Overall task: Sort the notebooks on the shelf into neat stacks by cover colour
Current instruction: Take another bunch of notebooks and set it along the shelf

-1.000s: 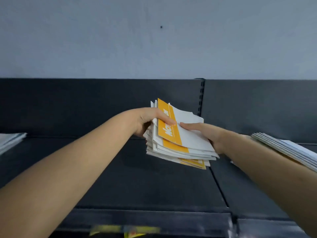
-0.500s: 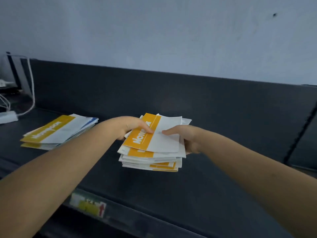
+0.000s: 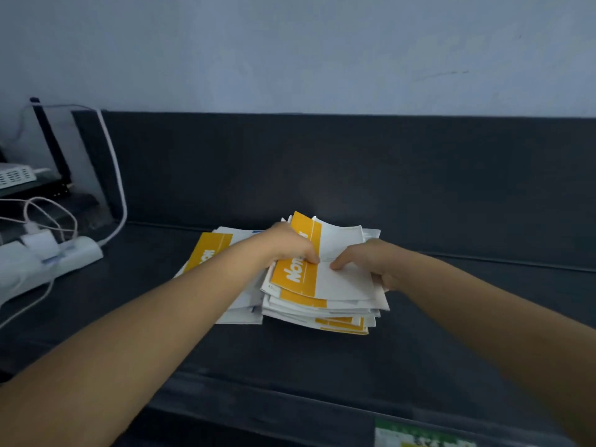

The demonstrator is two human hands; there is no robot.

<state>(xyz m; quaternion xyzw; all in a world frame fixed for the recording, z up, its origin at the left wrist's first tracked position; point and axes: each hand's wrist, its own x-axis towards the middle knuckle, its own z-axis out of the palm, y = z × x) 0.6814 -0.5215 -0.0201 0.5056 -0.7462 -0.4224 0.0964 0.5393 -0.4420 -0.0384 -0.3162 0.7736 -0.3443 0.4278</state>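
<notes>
Both hands hold a thick stack of yellow-and-white notebooks (image 3: 325, 295) above the dark shelf (image 3: 290, 353). My left hand (image 3: 287, 245) grips its left edge with the thumb on the top cover. My right hand (image 3: 367, 261) grips the right side, thumb pressed on the white part of the top cover. Just left of it and partly under it lies another pile of notebooks (image 3: 211, 253) with a yellow-banded cover on top, flat on the shelf. Whether the held stack touches that pile I cannot tell.
A white power strip (image 3: 48, 256) with plugs and cables lies at the shelf's left end, next to a white box (image 3: 14, 175) and a black stand. The shelf's dark back panel (image 3: 322, 166) rises behind. A green price label (image 3: 419, 435) sits on the front edge.
Both hands have carried the stack leftward along the shelf, to right beside the yellow-topped pile. The stack of notebooks at the right is out of view.
</notes>
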